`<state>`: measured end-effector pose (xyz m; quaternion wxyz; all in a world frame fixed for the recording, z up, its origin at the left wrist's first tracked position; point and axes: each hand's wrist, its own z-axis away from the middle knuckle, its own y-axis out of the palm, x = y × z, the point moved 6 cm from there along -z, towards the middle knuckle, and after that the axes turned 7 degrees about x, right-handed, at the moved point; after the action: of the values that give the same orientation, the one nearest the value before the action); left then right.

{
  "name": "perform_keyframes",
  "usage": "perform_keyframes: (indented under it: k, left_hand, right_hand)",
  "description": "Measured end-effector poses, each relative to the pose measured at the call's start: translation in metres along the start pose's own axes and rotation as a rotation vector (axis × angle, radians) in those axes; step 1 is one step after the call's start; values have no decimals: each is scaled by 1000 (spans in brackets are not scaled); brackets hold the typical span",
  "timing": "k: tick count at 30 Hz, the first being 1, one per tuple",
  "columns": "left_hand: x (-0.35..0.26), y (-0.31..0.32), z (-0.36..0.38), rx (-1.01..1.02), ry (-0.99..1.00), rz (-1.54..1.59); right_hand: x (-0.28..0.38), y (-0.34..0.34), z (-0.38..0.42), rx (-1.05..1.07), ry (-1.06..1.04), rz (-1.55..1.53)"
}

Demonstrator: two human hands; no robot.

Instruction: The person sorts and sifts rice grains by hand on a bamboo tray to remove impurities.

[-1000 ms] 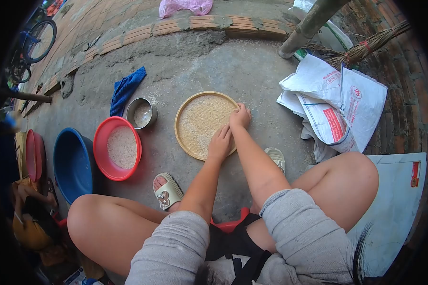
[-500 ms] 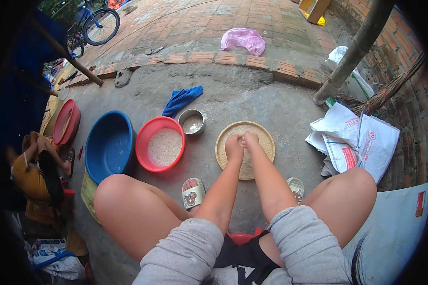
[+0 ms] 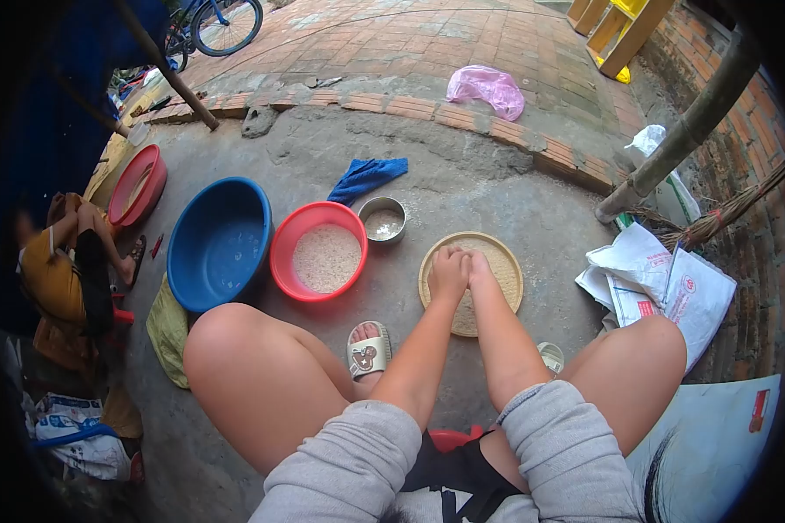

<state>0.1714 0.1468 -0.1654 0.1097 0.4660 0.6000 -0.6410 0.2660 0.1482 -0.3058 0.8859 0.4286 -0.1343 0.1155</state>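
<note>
My left hand (image 3: 449, 275) and my right hand (image 3: 476, 268) are pressed together over a round, shallow tray (image 3: 516, 301) with a pale rim. Fine, light-coloured grain (image 3: 498, 259) covers the tray's bottom. Both hands have curled fingers, and whatever lies between the palms is hidden. To the left of the tray are a small metal pot (image 3: 399, 228) with some whitish grain inside and a red basin (image 3: 277, 268) holding more white grain.
A large blue basin (image 3: 202, 253) sits beside the red one, near a blue cloth (image 3: 368, 178). Further left, a person (image 3: 57, 270) sits low by another red basin (image 3: 139, 187). White sacks (image 3: 645, 270) and a bamboo pole (image 3: 685, 139) are on the right. A pink plastic bag (image 3: 487, 90) lies ahead.
The camera view has turned, so the basins and tray appear further right. My hands stay together above the tray, and their fingers now look more closely clasped.
</note>
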Motion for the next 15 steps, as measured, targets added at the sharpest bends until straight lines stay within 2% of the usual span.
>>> perform_keyframes:
  k: [1, 2, 4, 7, 8, 10, 12, 14, 15]
  left_hand:
    - [2, 0, 3, -13, -16, -55]
    - [5, 1, 6, -8, -25, -47]
    - [22, 1, 14, -65, -136, -56]
    - [55, 22, 25, 39, -248, -99]
    - [64, 28, 29, 49, -253, -93]
    - [65, 50, 37, 304, -80, -202]
    - [66, 58, 44, 331, -50, -217]
    - [66, 66, 49, 353, -20, -236]
    - [64, 65, 49, 251, 8, -223]
  right_hand:
    - [4, -6, 3, -102, -39, -70]
    - [6, -7, 5, -114, -35, -64]
    - [8, -23, 8, -303, -58, -179]
    - [7, -25, 1, -336, -91, -64]
    - [6, -23, -4, -272, -71, -6]
    - [7, -14, -10, -256, -40, 102]
    - [10, -1, -20, -222, 1, 248]
    - [8, 11, -35, -220, 17, 251]
    - [7, 21, -45, -213, 24, 249]
